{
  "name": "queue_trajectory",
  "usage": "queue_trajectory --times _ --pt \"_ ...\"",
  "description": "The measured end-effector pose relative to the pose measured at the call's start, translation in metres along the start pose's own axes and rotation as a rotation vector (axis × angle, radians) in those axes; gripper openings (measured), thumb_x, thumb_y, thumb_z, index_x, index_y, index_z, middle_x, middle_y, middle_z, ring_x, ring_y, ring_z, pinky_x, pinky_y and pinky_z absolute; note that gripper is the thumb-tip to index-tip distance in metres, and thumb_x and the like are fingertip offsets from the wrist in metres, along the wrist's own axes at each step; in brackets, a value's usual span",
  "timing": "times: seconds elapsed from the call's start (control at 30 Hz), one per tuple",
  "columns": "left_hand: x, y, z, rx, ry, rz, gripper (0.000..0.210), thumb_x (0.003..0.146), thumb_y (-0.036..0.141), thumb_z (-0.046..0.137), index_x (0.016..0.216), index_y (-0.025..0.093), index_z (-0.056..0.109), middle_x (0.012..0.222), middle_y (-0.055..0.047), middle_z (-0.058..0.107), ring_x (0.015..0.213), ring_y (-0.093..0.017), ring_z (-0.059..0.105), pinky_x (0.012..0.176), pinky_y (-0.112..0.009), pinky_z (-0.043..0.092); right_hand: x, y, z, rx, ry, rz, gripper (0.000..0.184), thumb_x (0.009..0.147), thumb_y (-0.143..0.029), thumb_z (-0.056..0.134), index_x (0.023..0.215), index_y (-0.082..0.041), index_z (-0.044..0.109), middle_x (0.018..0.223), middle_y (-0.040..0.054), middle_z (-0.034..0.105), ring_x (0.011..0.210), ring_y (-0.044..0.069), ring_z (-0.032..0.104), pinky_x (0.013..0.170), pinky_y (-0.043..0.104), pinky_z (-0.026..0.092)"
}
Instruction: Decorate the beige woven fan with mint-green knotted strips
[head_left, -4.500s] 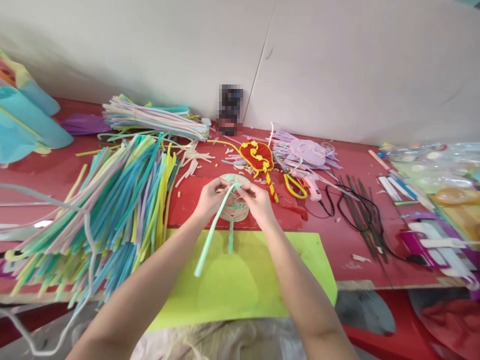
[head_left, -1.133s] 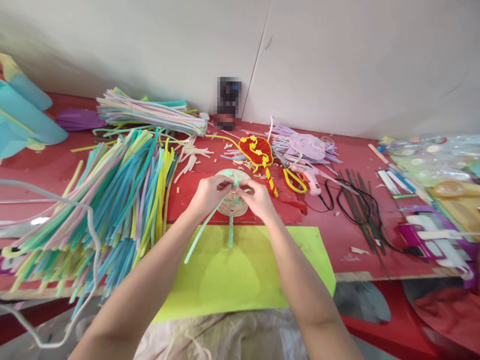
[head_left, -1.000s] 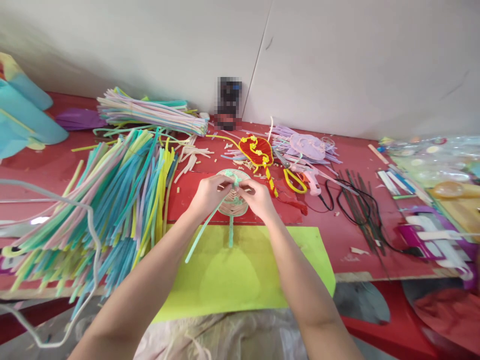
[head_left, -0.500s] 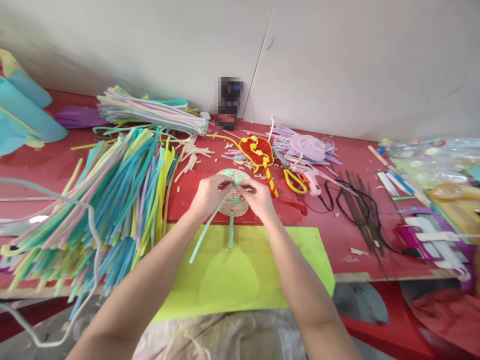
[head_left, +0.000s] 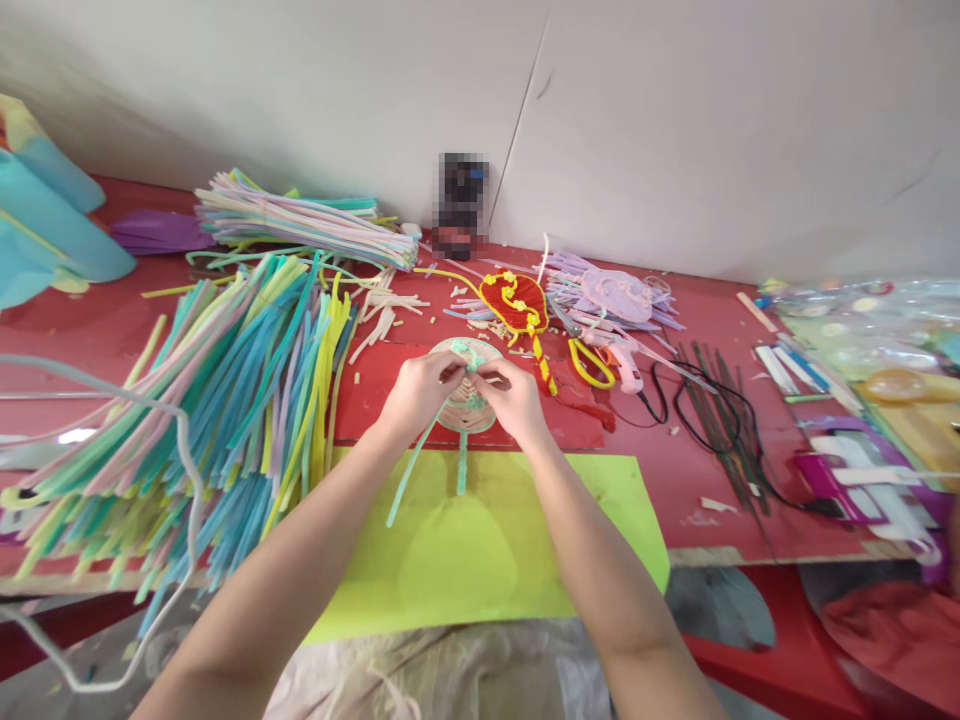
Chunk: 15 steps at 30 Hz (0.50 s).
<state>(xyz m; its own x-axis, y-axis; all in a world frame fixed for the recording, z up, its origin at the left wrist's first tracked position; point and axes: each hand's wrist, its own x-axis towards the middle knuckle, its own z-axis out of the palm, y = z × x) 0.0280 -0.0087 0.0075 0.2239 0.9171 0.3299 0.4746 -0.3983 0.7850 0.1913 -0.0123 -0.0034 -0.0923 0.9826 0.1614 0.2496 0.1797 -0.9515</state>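
A small round fan (head_left: 471, 415) made of pale and mint green pipe cleaners lies in front of me, its mint handle (head_left: 462, 468) pointing towards me. Over its upper part, the fingertips of my left hand (head_left: 421, 392) and my right hand (head_left: 516, 398) almost meet. Both are closed, pinching a mint green pipe cleaner (head_left: 409, 475), whose loose end hangs down to the left below my left hand. The fingers partly hide the curled green decoration on the fan and the exact spot they grip.
Bundles of coloured pipe cleaners (head_left: 255, 380) cover the left. Behind the fan lie a red and yellow fan (head_left: 517, 305), yellow-handled scissors (head_left: 592, 366) and a pink glue gun (head_left: 625, 362) with a black cord. A lilac fan (head_left: 616, 294) lies farther back. A yellow-green sheet (head_left: 457, 560) hangs over the front edge.
The loose end of the green pipe cleaner has swung slightly to the right. Both hands keep nearly the same pinch over the fan.
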Motion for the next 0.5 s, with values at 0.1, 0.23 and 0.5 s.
queue_trajectory --times 0.1,0.23,0.5 --pt "0.0005 0.0005 -0.003 0.035 -0.021 0.039 0.017 0.084 0.02 0.053 0.093 0.018 0.067 0.086 -0.004 0.071 0.078 -0.015 0.065 0.072 -0.024 0.048 -0.0003 0.0007 -0.0013 -0.018 -0.014 -0.015 0.015 0.077 -0.034 0.064 0.081 -0.02 0.065 0.08 0.0034 0.067 0.075 0.017 0.064 0.068 0.028 0.053" --pt "0.0005 0.0008 -0.0047 0.038 -0.025 0.062 0.018 0.084 0.019 0.052 0.094 0.019 0.067 0.088 -0.004 0.07 0.078 -0.015 0.064 0.073 -0.025 0.047 -0.0006 0.0006 -0.0024 -0.021 -0.028 -0.024 0.014 0.077 -0.033 0.063 0.082 -0.02 0.065 0.082 0.0031 0.067 0.075 0.016 0.064 0.07 0.028 0.052" --pt "-0.0011 -0.0006 -0.001 0.046 -0.009 0.052 0.017 0.078 0.014 0.053 0.09 0.018 0.065 0.08 -0.001 0.067 0.071 -0.013 0.06 0.069 -0.022 0.045 -0.0004 -0.0009 0.001 -0.017 -0.025 -0.042 0.013 0.078 -0.033 0.062 0.08 -0.02 0.065 0.08 0.0031 0.065 0.075 0.016 0.063 0.069 0.027 0.052"
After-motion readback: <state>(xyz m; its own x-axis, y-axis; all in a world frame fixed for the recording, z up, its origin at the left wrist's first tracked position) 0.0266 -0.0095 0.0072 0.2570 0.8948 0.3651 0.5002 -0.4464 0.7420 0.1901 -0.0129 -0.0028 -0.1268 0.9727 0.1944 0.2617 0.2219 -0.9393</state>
